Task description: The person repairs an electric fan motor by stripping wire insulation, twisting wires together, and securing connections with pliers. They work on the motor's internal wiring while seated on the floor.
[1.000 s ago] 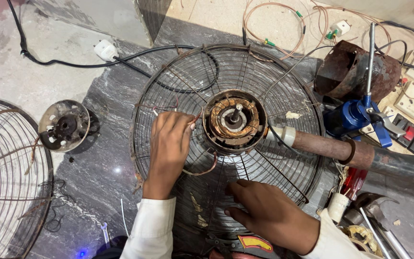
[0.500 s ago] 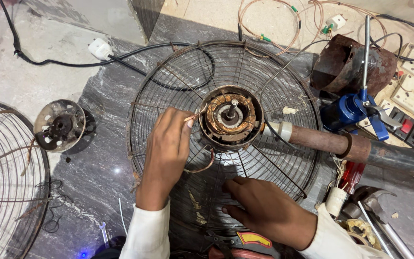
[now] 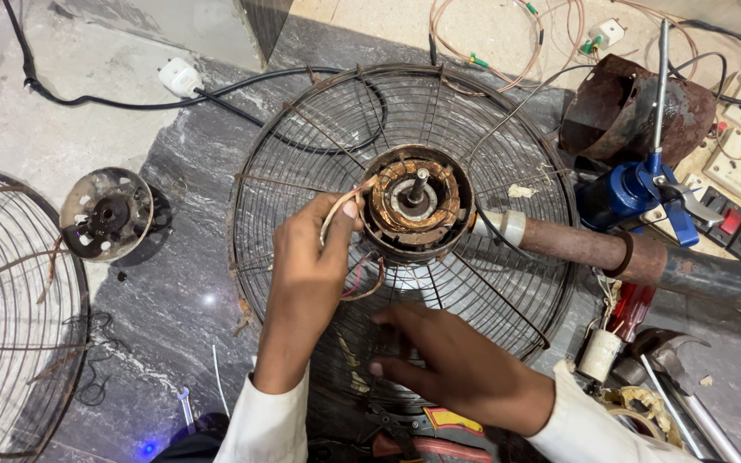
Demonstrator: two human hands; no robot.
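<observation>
The left hand (image 3: 310,257) pinched pale wires (image 3: 342,206) at the left edge of the motor (image 3: 413,201), holding them off the windings; the right hand (image 3: 448,360), fingers spread, steadied the wire guard (image 3: 302,137) nearer

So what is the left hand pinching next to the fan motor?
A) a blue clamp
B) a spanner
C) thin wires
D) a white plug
C: the left hand pinches thin wires at the rim of the fan motor, while the right hand rests flat on the wire guard.
</observation>
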